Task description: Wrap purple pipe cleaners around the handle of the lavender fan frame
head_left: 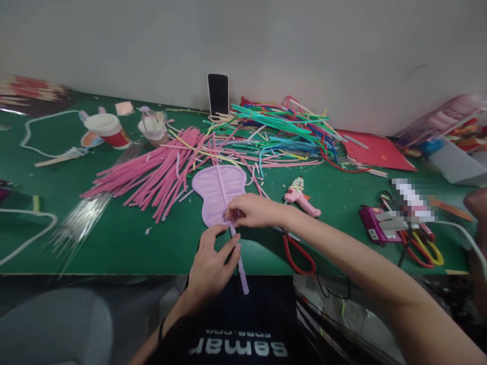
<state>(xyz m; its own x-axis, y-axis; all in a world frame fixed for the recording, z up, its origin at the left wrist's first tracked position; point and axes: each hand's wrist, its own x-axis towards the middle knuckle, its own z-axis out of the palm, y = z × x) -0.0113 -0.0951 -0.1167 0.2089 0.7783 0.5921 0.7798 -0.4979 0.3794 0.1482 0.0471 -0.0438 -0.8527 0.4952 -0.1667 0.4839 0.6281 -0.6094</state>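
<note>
A lilac hand fan [215,190], its scalloped rim and centre rib made of fuzzy stems, lies on the green table with its wrapped handle [242,276] jutting past the near edge. My left hand [213,266] has its thumb and fingers closed around the upper handle. Right where handle and fan meet, my right hand [254,210] pinches with curled fingertips, which partly hide the joint. A pink glue gun [302,197] lies to the right of the fan, and red-handled scissors [299,258] rest partly beneath my right forearm.
Pink pipe cleaners [152,170] are heaped behind and left of the fan, with a multicoloured pile [281,121] farther back. A phone [218,95] leans on the wall. Paper cups [108,131] stand at left. A purple power device [375,225] with cables sits right, near another person's hand [477,208].
</note>
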